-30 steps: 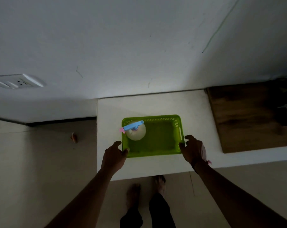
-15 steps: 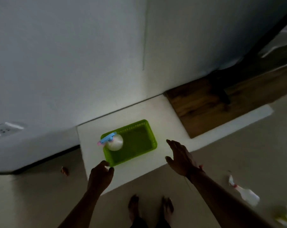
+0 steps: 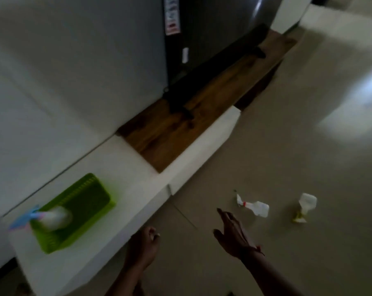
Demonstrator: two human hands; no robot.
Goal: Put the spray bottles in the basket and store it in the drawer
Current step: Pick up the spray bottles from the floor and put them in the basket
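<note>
A green basket [image 3: 91,201] stands on the low white cabinet [image 3: 125,167] at the lower left, with a white spray bottle with a blue trigger [image 3: 52,216] inside it. Two more spray bottles lie on the floor at the right: a white bottle with a red collar [image 3: 255,207] and a white bottle with a yellow head [image 3: 304,207]. My left hand [image 3: 143,246] hangs loosely curled and holds nothing, just off the cabinet's front edge. My right hand [image 3: 234,231] is open with fingers spread, stretched toward the red-collared bottle but apart from it.
A brown wooden board [image 3: 180,129] lies on the cabinet with a dark appliance [image 3: 213,50] standing on it against the wall. The beige floor [image 3: 309,146] spreads to the right, with a bright light patch at the far right. The frame is blurred.
Both hands have come off the basket. The view has swung right, so the floor bottles show. My right hand has moved toward the red-collared bottle.
</note>
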